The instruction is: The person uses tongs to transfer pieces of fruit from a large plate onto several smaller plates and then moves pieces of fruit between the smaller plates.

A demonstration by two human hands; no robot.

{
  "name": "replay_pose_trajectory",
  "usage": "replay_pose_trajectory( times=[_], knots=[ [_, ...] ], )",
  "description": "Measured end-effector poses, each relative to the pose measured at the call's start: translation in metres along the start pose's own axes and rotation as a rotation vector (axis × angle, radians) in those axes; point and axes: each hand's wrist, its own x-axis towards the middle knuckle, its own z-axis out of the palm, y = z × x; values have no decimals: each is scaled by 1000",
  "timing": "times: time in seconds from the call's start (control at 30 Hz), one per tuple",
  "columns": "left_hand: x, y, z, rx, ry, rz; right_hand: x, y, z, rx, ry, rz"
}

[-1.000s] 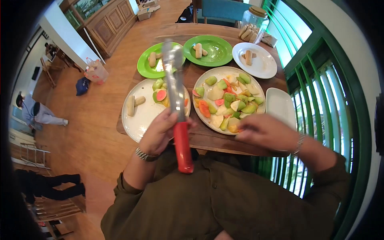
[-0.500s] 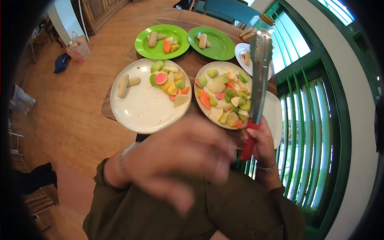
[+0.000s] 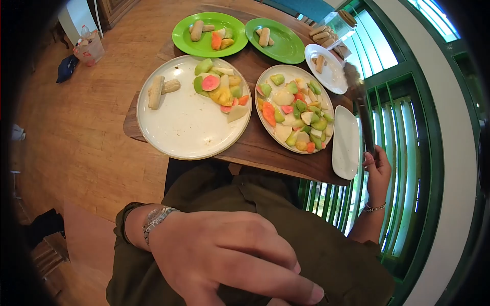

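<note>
My left hand [image 3: 229, 252] hangs large and close in front of my shirt, fingers partly bent and apart, nothing visible in it. At the right, my right hand [image 3: 377, 171] grips the tongs [image 3: 363, 109], which point up beside the table. A large white plate [image 3: 178, 132] holds two ladyfingers and cut fruit on its right side. Mixed fruit pieces cover the round plate [image 3: 269, 123] at centre right. Beside it lies a white rectangular dish [image 3: 346, 143]. Two green plates [image 3: 178, 38] [image 3: 291, 46] and a white oval plate [image 3: 334, 76] stand behind, each with ladyfingers.
A glass jar [image 3: 339, 25] with ladyfingers near it stands at the table's back right. Green window bars [image 3: 403, 168] run along the right. On the floor at left are a plastic bag [image 3: 89, 49] and a dark blue item [image 3: 67, 68].
The tongs passed from my left hand to my right hand, then moved right, off the fruit plate. My left hand came back toward my body.
</note>
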Motion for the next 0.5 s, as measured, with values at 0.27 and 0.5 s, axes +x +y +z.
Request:
replay_pose_trajectory(
  times=[0.27, 0.5],
  knots=[
    [-3, 0, -2, -63, -6, -50, 25, -61, 13, -753, -35, -439],
    [-5, 5, -1, 19, 17, -69, 74, -78, 18, -999, -34, -707]
  ],
)
